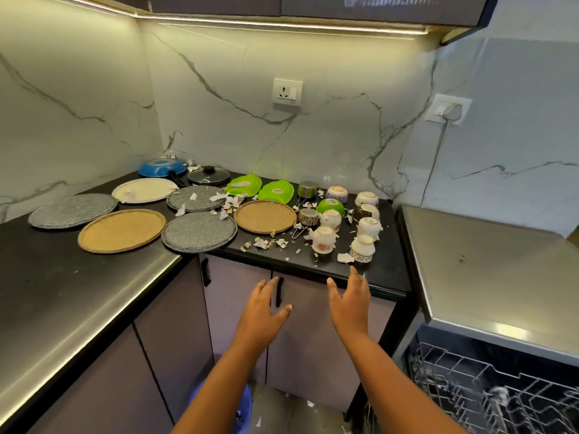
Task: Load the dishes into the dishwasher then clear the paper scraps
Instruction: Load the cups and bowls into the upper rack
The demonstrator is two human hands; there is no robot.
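Note:
Dishes cover the black corner counter [47, 277]: grey plates [199, 231], tan plates [121, 230], a cream plate [144, 190], two green plates [275, 191], a blue pan [162, 167], a glass lid [208, 175]. At the right stand upturned cups and bowls [325, 240], some stacked. Torn paper scraps [266, 243] lie among them. The dishwasher rack [488, 389] shows at the lower right, with no dishes in the part I can see. My left hand [261, 311] and my right hand [351, 300] hover below the counter's front edge, fingers spread, holding nothing.
The steel dishwasher top [488, 264] sits right of the counter. Cabinet doors with black handles [205, 272] are below. A blue bin [246, 411] stands on the floor by my left arm, with some scraps [310, 403] on the floor. A plugged cable [437, 161] hangs on the wall.

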